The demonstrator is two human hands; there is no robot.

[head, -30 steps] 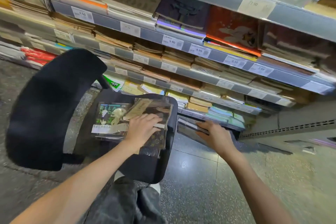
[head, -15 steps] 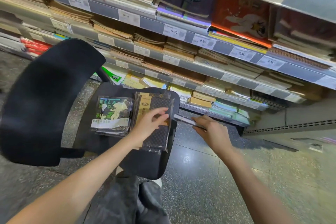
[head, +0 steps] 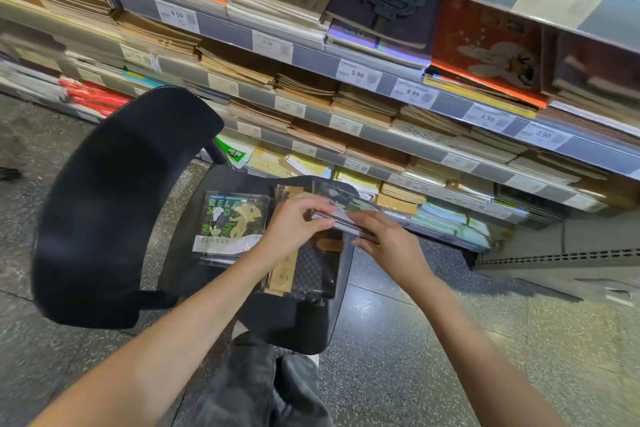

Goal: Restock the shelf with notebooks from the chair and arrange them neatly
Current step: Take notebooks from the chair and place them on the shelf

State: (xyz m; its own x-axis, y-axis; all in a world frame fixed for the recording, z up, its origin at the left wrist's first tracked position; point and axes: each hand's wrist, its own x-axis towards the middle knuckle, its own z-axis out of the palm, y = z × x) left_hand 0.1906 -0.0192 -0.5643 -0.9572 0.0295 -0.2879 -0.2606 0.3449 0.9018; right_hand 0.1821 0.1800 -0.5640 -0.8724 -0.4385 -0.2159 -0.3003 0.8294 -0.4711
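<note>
So a second ago the left hand (head: 294, 225) was flat on the stacks on the chair (head: 284, 319) and the right hand (head: 384, 239) was off to the side with a wrapped notebook (head: 341, 215) held low toward the bottom shelf. Now both hands have come together over the seat and they're sharing that one notebook, lifted above the seat's front edge. My read: it's being squared up or passed across before going onto the shelf (head: 415, 146), so the restock is mid-stride, nothing newly placed.

Hands: left one has its fingers curled, pinching the near-left edge of the notebook with thumb and fingertips. Right one grips the right end, fingers wrapped over the top; can't see the thumb underneath. Neither is loose.

What's left on the chair: a green "RELAX" notebook pack (head: 232, 222) lying flat on the left of the seat, and just beside it a dark patterned notebook with a tan band (head: 304, 274), partly under the left wrist. So at least two stacks to go.
</note>
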